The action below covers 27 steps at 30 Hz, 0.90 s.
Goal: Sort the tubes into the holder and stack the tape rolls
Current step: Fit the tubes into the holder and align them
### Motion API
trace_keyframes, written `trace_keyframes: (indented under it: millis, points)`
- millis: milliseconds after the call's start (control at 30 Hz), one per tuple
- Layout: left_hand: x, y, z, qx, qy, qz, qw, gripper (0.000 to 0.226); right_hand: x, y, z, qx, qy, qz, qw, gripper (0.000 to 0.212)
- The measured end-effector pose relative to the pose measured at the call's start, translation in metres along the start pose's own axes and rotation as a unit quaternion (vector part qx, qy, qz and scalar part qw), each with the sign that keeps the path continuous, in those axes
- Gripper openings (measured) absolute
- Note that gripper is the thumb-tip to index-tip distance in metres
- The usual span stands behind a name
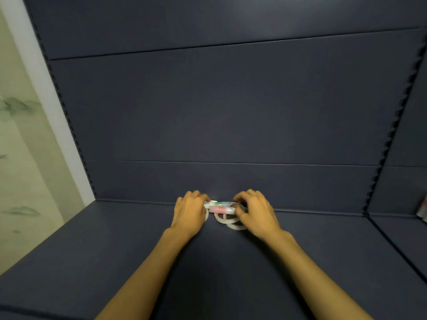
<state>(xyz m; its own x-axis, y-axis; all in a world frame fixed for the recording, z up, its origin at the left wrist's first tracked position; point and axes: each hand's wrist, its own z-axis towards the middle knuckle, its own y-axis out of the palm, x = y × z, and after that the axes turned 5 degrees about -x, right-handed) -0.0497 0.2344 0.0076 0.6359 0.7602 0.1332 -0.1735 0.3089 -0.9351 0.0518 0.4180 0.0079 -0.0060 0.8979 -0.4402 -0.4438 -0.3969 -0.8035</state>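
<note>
A: Starting at the left, what do you see?

B: A pale wall [20, 146], then dark padded panels. The left hand [188, 212] rests on the dark worktop [115, 250], its fingers curled over the left end of a cluster of tubes [219, 207]. Whether they truly pinch it I cannot tell; the frame is blurred there.

A: And the tubes?

B: They lie flat, near the back edge of the worktop, across the tape rolls [227, 220], which lie side by side and overlapping, not stacked. I cannot make out a holder.

A: The right hand?

B: The right hand [254, 212] has its fingers curled round the right end of the tubes, its thumb against them.

A: So how far along?

B: Hardly begun, I judge: no tube sorted, no roll stacked.

A: Room to move?

B: Plenty toward the person and to both sides; the back panel stands close behind, and a side panel [406, 135] bounds the far right.
</note>
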Motion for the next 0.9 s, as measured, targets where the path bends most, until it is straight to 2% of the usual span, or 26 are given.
trace_keyframes:
  millis: [333,433,533,633,733,833,900]
  points:
    - [-0.015,0.033,0.033,-0.036,0.142,0.001,0.989,0.035,-0.002,0.01,0.007,-0.036,0.019,-0.071,0.997,0.027]
    - [-0.021,0.036,0.036,-0.01,0.105,-0.053,0.993,0.029,-0.009,0.017,0.015,-0.05,0.012,-0.091,0.995,0.032]
    - [-0.031,0.031,0.035,0.022,0.039,-0.158,0.986,0.021,-0.011,0.025,0.018,-0.062,0.006,-0.106,0.992,0.03]
    - [-0.04,0.023,0.03,0.025,0.001,-0.276,0.961,0.017,-0.013,0.031,0.02,-0.078,-0.013,-0.104,0.991,0.03]
    - [-0.045,0.015,0.026,0.034,-0.024,-0.365,0.93,0.024,-0.016,0.037,0.026,-0.094,-0.023,-0.136,0.986,0.031]
    - [-0.047,0.007,0.021,0.043,-0.032,-0.415,0.908,0.033,-0.024,0.041,0.031,-0.093,-0.02,-0.141,0.986,0.025]
    - [-0.047,0.002,0.018,0.041,-0.032,-0.438,0.898,0.033,-0.029,0.041,0.034,-0.066,-0.005,-0.09,0.994,0.016]
